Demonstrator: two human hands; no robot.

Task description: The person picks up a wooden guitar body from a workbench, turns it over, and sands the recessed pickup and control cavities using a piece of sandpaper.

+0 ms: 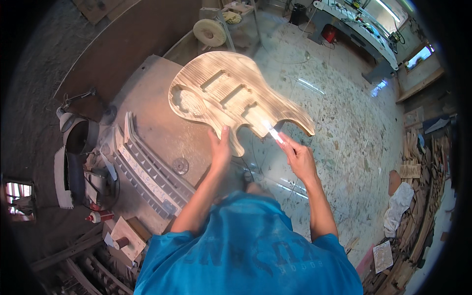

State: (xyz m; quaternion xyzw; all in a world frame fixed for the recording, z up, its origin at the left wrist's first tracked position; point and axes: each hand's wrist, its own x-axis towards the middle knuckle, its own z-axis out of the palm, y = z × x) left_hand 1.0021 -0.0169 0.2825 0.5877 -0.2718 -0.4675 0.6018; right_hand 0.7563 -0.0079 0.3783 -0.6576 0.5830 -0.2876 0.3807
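Observation:
A pale wooden electric guitar body (241, 71) with striped grain lies tilted in front of me, partly over the bench corner. Routed pockets show in its face, one of them round. My left hand (220, 146) grips its near edge by the lower horn, thumb on the face, the other fingers mostly hidden beneath. Closed around a narrow, flat, whitish tool (272, 131) is my right hand (300, 160). That tool's bright end meets the body at the open slot between the two horns; glare hides its exact kind.
On the brown bench (162, 88) at left lie long toothed strips (145, 174) and a small dark disc (180, 166). A round buffing wheel (209, 33) stands beyond the body. Scrap wood (423, 211) is piled at right, and a long worktable (354, 29) stands far right.

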